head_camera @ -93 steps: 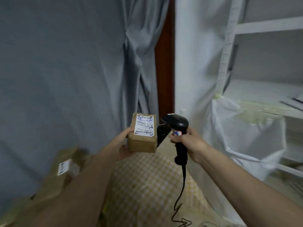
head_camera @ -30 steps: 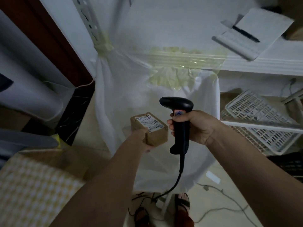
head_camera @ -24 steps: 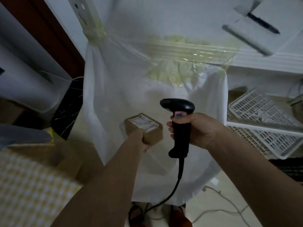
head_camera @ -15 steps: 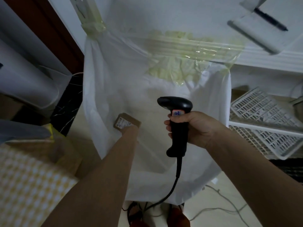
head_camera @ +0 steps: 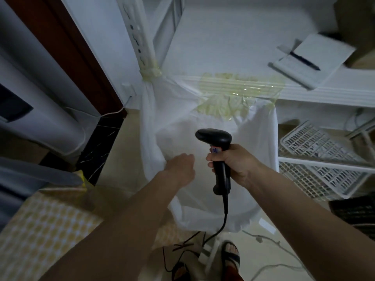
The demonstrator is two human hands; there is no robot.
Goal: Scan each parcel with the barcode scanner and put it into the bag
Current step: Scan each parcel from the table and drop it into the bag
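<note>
No parcel shows in our hands; we cannot see it, and judge it lies hidden inside the bag (head_camera: 261,142).

Our left hand (head_camera: 179,167) hangs over the bag's mouth, fingers loosely curled, holding nothing. Our right hand (head_camera: 236,163) grips the scanner (head_camera: 220,159) by its handle. We judge such small cardboard parcels light and stiff, best held across the sides, label up. The bag looks thin, soft and taped to the shelf (head_camera: 328,92).
</note>
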